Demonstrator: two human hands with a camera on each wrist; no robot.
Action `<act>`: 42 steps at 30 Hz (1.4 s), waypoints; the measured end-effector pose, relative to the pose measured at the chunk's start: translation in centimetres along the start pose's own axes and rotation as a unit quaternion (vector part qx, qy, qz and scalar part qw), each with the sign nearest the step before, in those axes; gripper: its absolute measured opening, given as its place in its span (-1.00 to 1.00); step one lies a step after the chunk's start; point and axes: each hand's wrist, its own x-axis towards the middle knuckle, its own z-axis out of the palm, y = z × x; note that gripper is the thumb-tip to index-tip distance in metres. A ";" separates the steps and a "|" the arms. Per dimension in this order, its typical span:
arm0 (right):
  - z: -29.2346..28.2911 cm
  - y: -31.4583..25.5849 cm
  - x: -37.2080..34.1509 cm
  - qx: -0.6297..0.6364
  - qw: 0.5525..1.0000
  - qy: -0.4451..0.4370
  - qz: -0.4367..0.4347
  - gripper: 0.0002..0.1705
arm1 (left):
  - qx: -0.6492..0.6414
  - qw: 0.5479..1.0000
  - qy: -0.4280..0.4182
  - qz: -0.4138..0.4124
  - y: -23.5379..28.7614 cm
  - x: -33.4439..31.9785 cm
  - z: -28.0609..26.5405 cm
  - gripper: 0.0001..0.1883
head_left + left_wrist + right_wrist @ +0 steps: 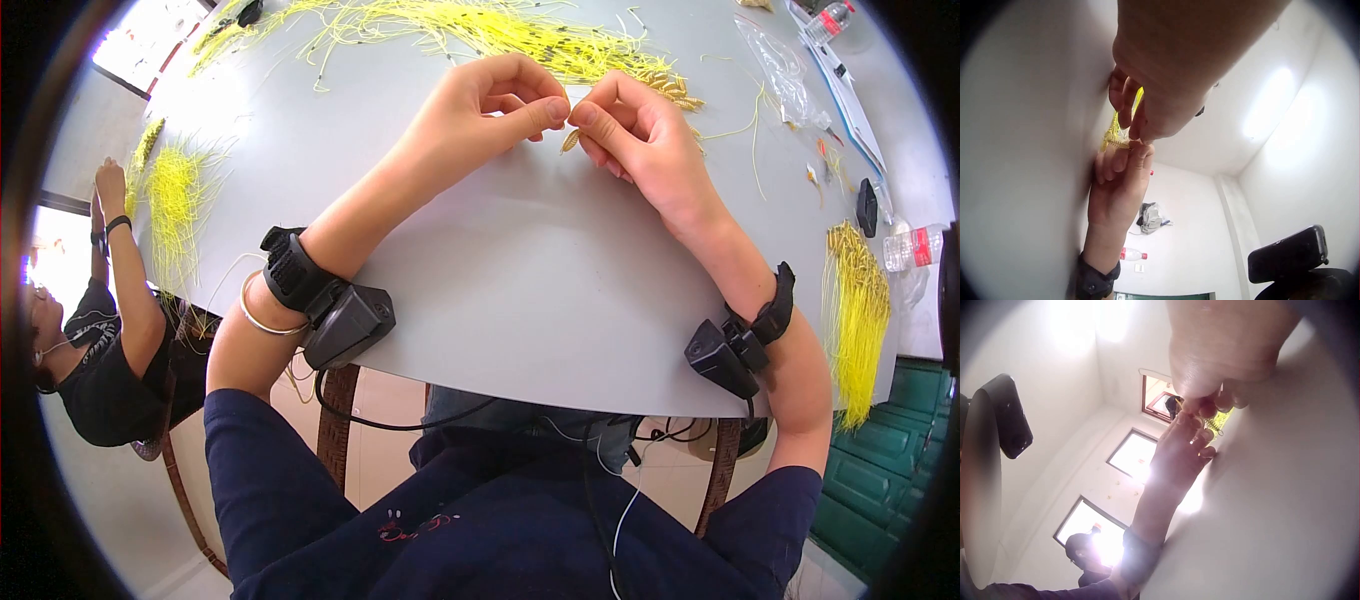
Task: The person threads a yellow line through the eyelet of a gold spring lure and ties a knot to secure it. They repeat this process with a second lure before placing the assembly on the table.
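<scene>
Above the grey table (480, 270), the two hands meet fingertip to fingertip. My left hand (500, 105) pinches a thin line between thumb and forefinger, mostly covered by the fingers. A small gold wire spring (571, 141) juts out below the fingertips of my right hand (645, 135), which pinches it at one end. The spring's coils (1214, 425) also show beside the fingers in the right wrist view. Just beyond the hands lies a heap of yellow line (500, 30), with several gold springs (675, 90) gathered at its right end.
A bundle of yellow lines with gold tops (858, 310) lies at the right edge. Near it are a black clip-like object (867, 207), plastic bottles (912, 249) and a clear bag (780, 75). At left, another person (110, 340) sits by more yellow line (175, 205).
</scene>
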 end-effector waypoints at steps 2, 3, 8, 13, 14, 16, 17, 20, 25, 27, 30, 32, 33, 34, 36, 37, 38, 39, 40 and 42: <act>0.1 0.1 0.0 0.000 1.000 -0.002 -0.002 -0.80 | -0.002 1.000 -0.004 0.005 -0.1 0.1 0.0 -0.77; 0.1 0.1 0.0 -0.003 1.000 -0.001 -0.005 -0.80 | -0.001 1.000 -0.004 0.005 -0.2 0.1 0.0 -0.77; 0.1 0.2 0.0 -0.001 1.000 -0.002 -0.008 -0.80 | 0.007 1.000 -0.003 -0.004 0.0 0.0 0.0 -0.76; 0.1 0.0 0.0 -0.012 1.000 0.010 0.011 -0.78 | 0.008 1.000 -0.003 -0.004 -0.1 0.0 0.0 -0.76; 0.1 0.0 0.0 -0.012 1.000 0.010 0.011 -0.78 | 0.008 1.000 -0.003 -0.004 -0.1 0.0 0.1 -0.76; 0.1 -0.1 0.0 -0.005 1.000 0.008 0.011 -0.79 | 0.016 1.000 -0.002 -0.007 0.0 0.0 0.1 -0.76; 0.1 0.0 0.0 -0.005 1.000 0.008 0.011 -0.79 | 0.016 1.000 -0.002 -0.007 -0.1 0.0 0.1 -0.76; 0.2 0.1 0.1 -0.006 1.000 0.015 0.004 -0.79 | 0.013 1.000 -0.004 -0.003 -0.4 0.1 0.0 -0.76; 0.0 0.3 0.1 0.022 0.999 0.039 0.017 -0.80 | 0.056 0.997 -0.027 0.041 -0.3 0.1 0.0 -0.84; 0.1 0.4 0.1 0.030 0.999 0.032 0.000 -0.80 | 0.016 0.997 -0.047 0.051 0.1 0.0 0.0 -0.88; 0.2 0.4 0.0 0.042 0.999 0.021 -0.023 -0.80 | -0.082 0.992 -0.076 0.059 -0.2 0.0 -0.2 -0.92; 0.3 0.2 -0.1 0.044 0.998 0.019 -0.030 -0.80 | -0.140 0.985 -0.083 0.058 -0.4 0.1 -0.3 -0.92; 0.5 0.1 -0.1 0.035 0.998 0.027 -0.042 -0.80 | -0.190 0.977 -0.081 0.046 -0.4 0.2 -0.2 -0.89; 0.6 0.0 -0.1 0.026 0.998 0.036 -0.054 -0.81 | -0.240 0.967 -0.077 0.035 -0.4 0.2 -0.2 -0.87; 0.8 0.0 -0.1 0.039 0.997 0.043 -0.059 -0.83 | -0.278 0.954 -0.109 0.037 -0.8 0.5 -0.3 -0.85; 0.8 0.1 -0.1 0.055 0.995 0.051 -0.062 -0.85 | -0.315 0.938 -0.140 0.036 -0.9 0.6 -0.3 -0.83; 0.8 0.0 -0.1 0.054 0.995 0.051 -0.062 -0.85 | -0.315 0.938 -0.141 0.037 -0.9 0.6 -0.3 -0.83; 0.8 0.0 -0.1 0.070 0.994 0.059 -0.067 -0.87 | -0.319 0.938 -0.134 0.033 -0.9 0.7 -0.3 -0.82; 0.8 0.0 -0.1 0.086 0.991 0.067 -0.072 -0.88 | -0.324 0.937 -0.127 0.029 -0.8 0.8 -0.2 -0.80; 0.9 -0.1 -0.2 0.056 0.992 0.077 -0.077 -0.89 | -0.341 0.937 -0.077 0.023 -0.5 0.6 0.0 -0.73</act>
